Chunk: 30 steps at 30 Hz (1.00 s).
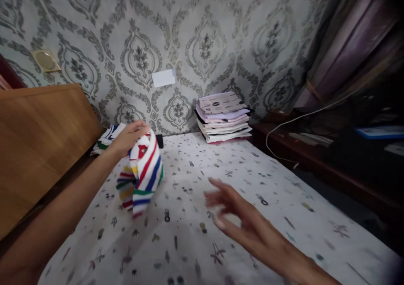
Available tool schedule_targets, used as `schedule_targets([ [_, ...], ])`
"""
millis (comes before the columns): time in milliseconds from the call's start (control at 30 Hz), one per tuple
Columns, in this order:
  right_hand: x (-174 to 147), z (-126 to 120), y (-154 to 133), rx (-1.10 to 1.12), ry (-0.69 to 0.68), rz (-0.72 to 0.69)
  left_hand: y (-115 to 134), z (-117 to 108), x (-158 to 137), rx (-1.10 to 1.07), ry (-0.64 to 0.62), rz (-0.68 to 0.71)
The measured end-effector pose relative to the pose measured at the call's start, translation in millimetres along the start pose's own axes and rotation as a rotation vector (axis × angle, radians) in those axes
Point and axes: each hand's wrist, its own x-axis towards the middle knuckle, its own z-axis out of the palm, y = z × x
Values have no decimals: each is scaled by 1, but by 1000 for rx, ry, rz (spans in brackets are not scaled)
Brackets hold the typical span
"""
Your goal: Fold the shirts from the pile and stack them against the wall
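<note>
My left hand [134, 135] grips a striped cloth garment [148, 169] by its upper edge, over the left part of the patterned sheet [186, 226]. The garment is white with red, blue, green and yellow stripes, and it hangs down in loose folds; its exact kind does not show. To the right, my right hand [232, 211] hovers above the sheet with its fingers spread and nothing in them, slightly blurred. Behind my left hand lie a few folded striped clothes [109, 135], partly covered by the wrist.
A stack of folded clothes [224, 121] stands at the back against the wallpapered wall. A wooden panel [41, 142] rises on the left. On the right, a white cable [303, 114] trails over a dark ledge holding a blue-edged item [380, 132]. A small black object [160, 141] sits behind the garment.
</note>
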Motion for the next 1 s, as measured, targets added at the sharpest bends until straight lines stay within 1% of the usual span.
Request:
schedule_targets([
  [67, 43, 10, -29, 100, -41, 9, 25, 43, -22, 60, -176, 37],
  [100, 62, 16, -39, 150, -24, -19, 35, 63, -31, 78, -257, 74],
  [167, 85, 26, -48, 203, 11, -56, 47, 96, -45, 79, -372, 134],
  [200, 90, 27, -47, 237, 21, -48, 50, 107, -50, 59, -385, 152],
  [233, 92, 27, -44, 275, 24, -34, 49, 115, -54, 23, -363, 168],
  [267, 91, 23, -40, 316, 29, -21, 45, 120, -58, -20, -326, 183],
  [333, 84, 11, -30, 392, 61, -20, 27, 121, -71, -71, -285, 193],
  [367, 80, 3, -26, 417, 100, -27, 14, 119, -79, -53, -298, 182],
  [400, 76, -6, -22, 435, 145, -34, -1, 116, -90, 7, -353, 149],
  [500, 66, -30, -17, 460, 253, -21, -52, 103, -128, 388, -455, 31],
  [533, 63, -37, -15, 459, 288, -21, -66, 97, -138, 499, -437, 2],
  [600, 57, -50, -9, 439, 355, -30, -86, 82, -153, 617, -351, -69],
  [667, 49, -60, -3, 399, 411, -30, -90, 62, -158, 605, -251, -134],
  [700, 44, -65, -1, 380, 431, -25, -85, 50, -157, 565, -210, -161],
  [767, 34, -75, -3, 367, 476, -19, -62, 27, -155, 436, -114, -201],
  [800, 30, -79, -7, 379, 506, -20, -47, 17, -153, 356, -34, -217],
  [833, 26, -83, -14, 398, 546, -25, -29, 8, -151, 248, 81, -219],
  [867, 23, -86, -23, 413, 590, -35, -10, 0, -149, 127, 217, -206],
  [900, 23, -90, -33, 415, 641, -54, 9, -5, -147, 33, 325, -181],
  [933, 24, -94, -44, 400, 690, -87, 27, -9, -143, -13, 414, -130],
  [967, 28, -98, -54, 363, 715, -130, 42, -12, -138, -23, 467, -71],
  [1000, 36, -101, -62, 313, 717, -179, 53, -14, -132, -21, 490, -24],
])
